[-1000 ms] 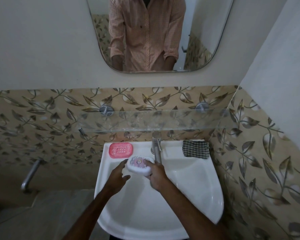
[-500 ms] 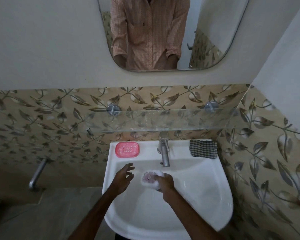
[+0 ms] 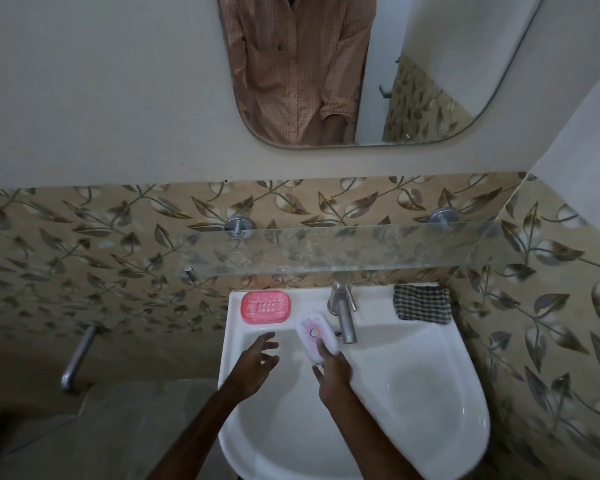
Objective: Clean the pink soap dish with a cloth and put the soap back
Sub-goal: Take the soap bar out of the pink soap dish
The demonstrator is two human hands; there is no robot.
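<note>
The pink soap dish (image 3: 265, 307) sits empty just up-left of your right hand (image 3: 331, 370), which grips the soap (image 3: 316, 336); left hand (image 3: 257, 363) spread, empty. Park the soap, then fetch the cloth (image 3: 422, 303).

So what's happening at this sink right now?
A person stands at a white washbasin. Their right hand holds a white and pink soap bar near the tap; the left hand hovers open and empty. The pink soap dish sits empty on the back left ledge, and a checked cloth lies untouched at back right.
</note>
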